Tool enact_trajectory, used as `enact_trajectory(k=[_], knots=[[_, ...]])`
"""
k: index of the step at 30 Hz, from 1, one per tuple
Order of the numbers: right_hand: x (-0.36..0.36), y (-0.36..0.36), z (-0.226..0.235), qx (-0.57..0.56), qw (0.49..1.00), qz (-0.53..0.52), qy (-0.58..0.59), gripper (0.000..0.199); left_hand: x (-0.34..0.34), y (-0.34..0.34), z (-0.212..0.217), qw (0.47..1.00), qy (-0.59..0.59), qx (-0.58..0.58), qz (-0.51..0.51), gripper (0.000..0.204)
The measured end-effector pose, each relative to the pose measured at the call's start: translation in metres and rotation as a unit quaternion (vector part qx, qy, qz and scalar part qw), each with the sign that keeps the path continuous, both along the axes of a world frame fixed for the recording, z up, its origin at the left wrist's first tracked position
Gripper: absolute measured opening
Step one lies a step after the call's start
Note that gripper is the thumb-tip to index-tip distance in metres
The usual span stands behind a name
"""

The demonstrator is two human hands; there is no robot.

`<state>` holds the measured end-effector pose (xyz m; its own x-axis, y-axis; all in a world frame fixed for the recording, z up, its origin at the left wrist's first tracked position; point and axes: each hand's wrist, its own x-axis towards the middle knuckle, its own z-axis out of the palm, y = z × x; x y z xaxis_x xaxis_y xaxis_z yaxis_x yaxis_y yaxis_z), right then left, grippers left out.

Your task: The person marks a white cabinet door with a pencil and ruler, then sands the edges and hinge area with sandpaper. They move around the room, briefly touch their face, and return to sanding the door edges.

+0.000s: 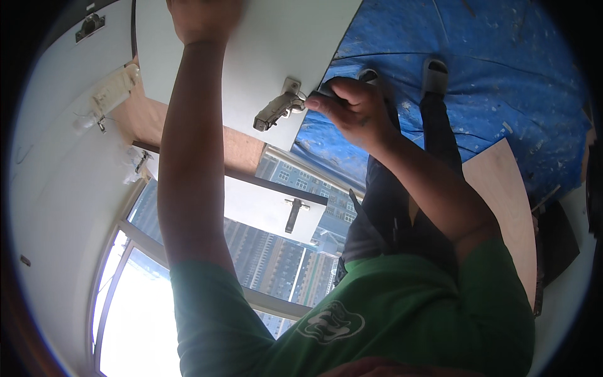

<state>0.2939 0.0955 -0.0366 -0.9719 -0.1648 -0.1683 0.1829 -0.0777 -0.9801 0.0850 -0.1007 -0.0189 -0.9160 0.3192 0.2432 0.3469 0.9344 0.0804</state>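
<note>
A white door panel (264,38) lies in front of me, with a metal cabinet hinge (279,110) fixed close to its right edge. My left hand (204,22) is at the panel's far part; its fingers are blurred and partly cut off by the top of the view. Beside the hinge, my right hand (355,113) is closed around a short dark thing (322,94), mostly hidden by the fingers. Its thumb and fingertips are right by the hinge arm, and I cannot tell whether they touch it.
Below the panel hangs a smaller white panel (270,207) with another hinge (293,213). More hinges (143,160) sit on the white cabinet wall (56,207) at left. Blue sheeting (490,75) covers the floor; a wooden board (502,195) leans at right. A window (141,314) is at lower left.
</note>
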Motion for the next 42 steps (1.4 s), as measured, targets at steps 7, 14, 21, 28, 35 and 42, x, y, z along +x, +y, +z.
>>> enact_trajectory(k=[7,14,21,28,35,42], knots=[[-0.028,0.017,-0.012,0.008,0.998,0.016,-0.056,0.023,0.008,0.018,0.013,0.994,-0.064,0.061,0.071,0.064],[-0.028,0.01,0.0,0.029,0.996,-0.083,-0.014,0.031,0.005,0.018,0.013,0.993,-0.084,0.047,0.071,0.064],[-0.073,0.034,0.007,0.034,0.993,-0.107,-0.041,0.033,0.011,0.022,0.018,0.988,-0.106,0.062,0.089,0.065],[-0.018,0.009,0.019,0.086,0.996,-0.005,-0.038,0.033,0.0,-0.001,0.001,0.997,-0.009,0.071,-0.029,0.055],[-0.027,0.01,0.017,0.08,0.994,-0.068,0.005,0.039,0.003,0.007,0.004,0.997,-0.006,0.074,-0.011,0.053],[-0.076,0.035,0.005,0.044,0.991,-0.122,-0.037,0.036,-0.002,-0.005,-0.001,0.996,0.029,0.045,-0.065,0.052]])
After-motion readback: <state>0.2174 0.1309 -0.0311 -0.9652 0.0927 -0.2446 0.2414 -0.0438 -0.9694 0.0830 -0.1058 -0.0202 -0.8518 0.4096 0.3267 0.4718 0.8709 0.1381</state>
